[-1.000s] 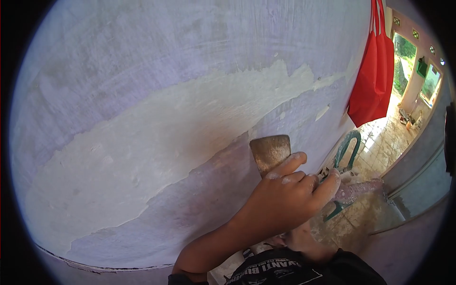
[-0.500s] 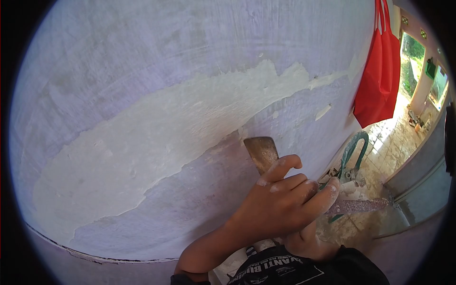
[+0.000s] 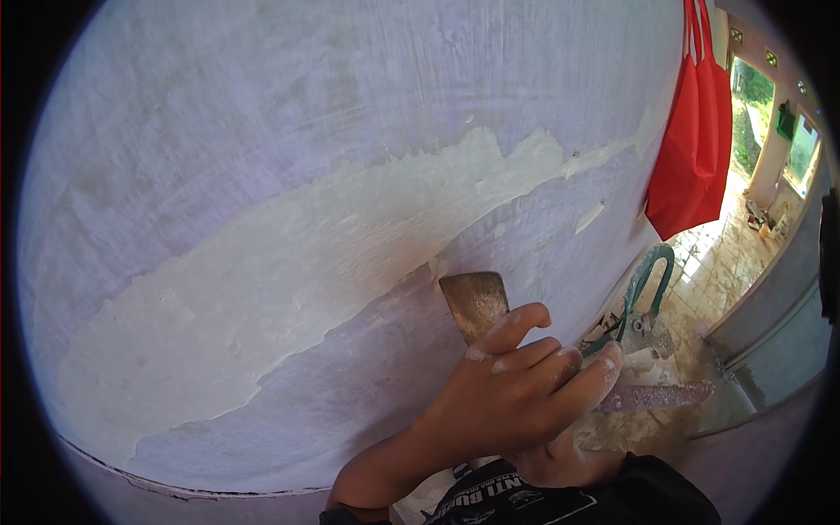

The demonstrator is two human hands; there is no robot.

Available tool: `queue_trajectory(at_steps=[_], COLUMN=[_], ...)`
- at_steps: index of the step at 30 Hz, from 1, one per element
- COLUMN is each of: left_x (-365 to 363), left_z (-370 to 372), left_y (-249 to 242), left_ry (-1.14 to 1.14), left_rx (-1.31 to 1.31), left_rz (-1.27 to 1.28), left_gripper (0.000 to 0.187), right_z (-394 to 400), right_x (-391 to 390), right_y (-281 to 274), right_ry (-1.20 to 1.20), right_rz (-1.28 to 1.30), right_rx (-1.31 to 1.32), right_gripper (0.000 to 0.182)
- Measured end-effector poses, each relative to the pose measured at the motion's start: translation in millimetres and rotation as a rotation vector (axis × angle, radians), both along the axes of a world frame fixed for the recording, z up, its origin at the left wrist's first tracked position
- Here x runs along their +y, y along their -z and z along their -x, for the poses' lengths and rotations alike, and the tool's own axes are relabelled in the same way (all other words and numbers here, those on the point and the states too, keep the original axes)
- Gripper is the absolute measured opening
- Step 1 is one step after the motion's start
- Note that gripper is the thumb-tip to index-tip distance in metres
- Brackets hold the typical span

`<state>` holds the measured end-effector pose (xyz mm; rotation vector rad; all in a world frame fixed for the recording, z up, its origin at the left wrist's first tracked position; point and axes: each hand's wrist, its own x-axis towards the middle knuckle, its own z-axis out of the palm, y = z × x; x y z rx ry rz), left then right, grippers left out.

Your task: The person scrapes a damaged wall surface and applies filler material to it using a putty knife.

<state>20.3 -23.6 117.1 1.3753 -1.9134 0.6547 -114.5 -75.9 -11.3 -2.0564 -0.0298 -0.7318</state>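
My left hand (image 3: 512,381) shows its back, with curled, white-dusted fingers closed at the broad, plaster-crusted blade (image 3: 656,396), which sticks out to the right. Partly hidden behind it, my right hand (image 3: 560,455) is closed around the scraper, its grip covered by the left hand. The worn, brownish metal scraper (image 3: 477,302) points up-left, beside the lower edge of a pale plaster patch (image 3: 306,254). That patch runs across the purplish wall (image 3: 262,87). Whether the scraper touches the wall I cannot tell.
A red bag (image 3: 696,144) hangs at the right. Below it stands a green curved handle or frame (image 3: 652,271) near dusty items on the tiled floor (image 3: 713,262). A bright doorway (image 3: 751,114) and a green object (image 3: 784,122) are farther back. A grey-blue panel (image 3: 779,341) stands at the right.
The scraper and both hands sit slightly lower in view, and the blade shows broader, turned a little. The view has shifted slightly.
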Motion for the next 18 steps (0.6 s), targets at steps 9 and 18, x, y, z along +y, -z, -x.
queue_trajectory(at_steps=[9,18], left_x=[-7.3,-10.4], left_z=[2.9,33.5], left_y=[3.5,8.4], left_ry=[-0.192,-0.293], left_rx=[-0.054,0.026], left_rz=[-0.142,-0.312], left_gripper=[0.034,0.026], right_z=[-26.5,0.1], right_x=[8.6,-29.2], right_y=[-14.2,6.2], right_ry=[-0.042,-0.262], right_rz=[-0.815,-1.023], right_rx=[-0.051,0.196], right_gripper=[0.011,0.024])
